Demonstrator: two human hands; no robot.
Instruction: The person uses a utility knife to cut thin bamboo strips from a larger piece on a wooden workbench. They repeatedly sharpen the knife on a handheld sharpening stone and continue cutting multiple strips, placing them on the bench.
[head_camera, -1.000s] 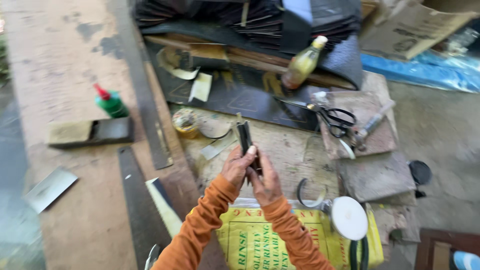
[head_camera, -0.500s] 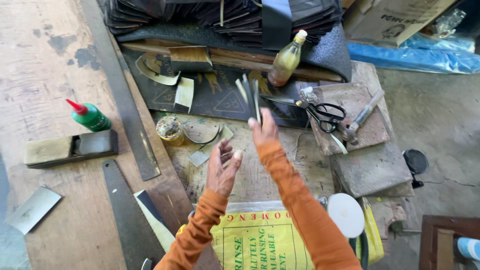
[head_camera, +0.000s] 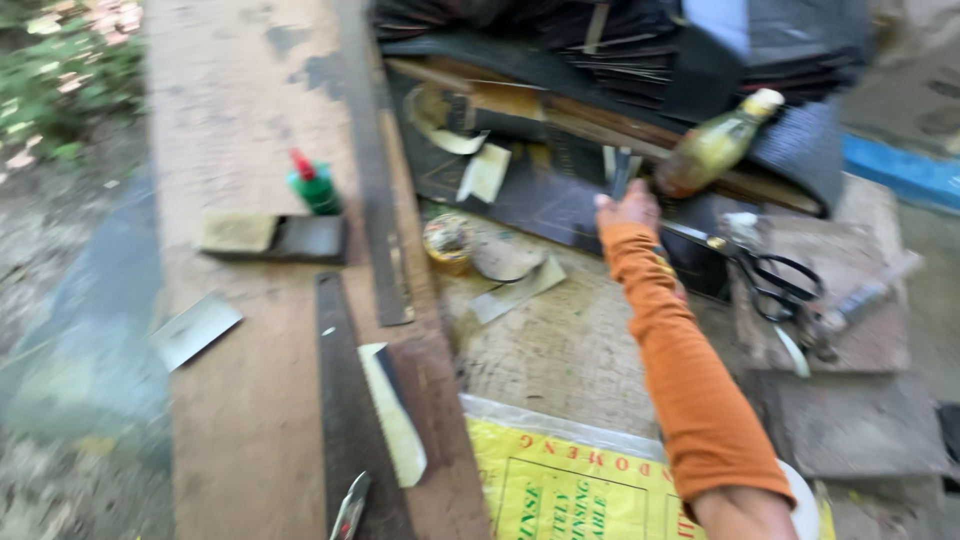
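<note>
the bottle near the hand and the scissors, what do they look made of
The bottle looks like clear plastic or glass, since yellowish liquid shows through it, with a pale cap; blur leaves it open. The scissors seem to have grey metal blades and black, probably plastic, loop handles. The right hand holds thin dark strips, material unclear.

strips (head_camera: 620, 170): thin, dark, flat pieces, bunched upright
state: pinched at lower ends
position: over dark sheet, beside yellowish bottle
</note>
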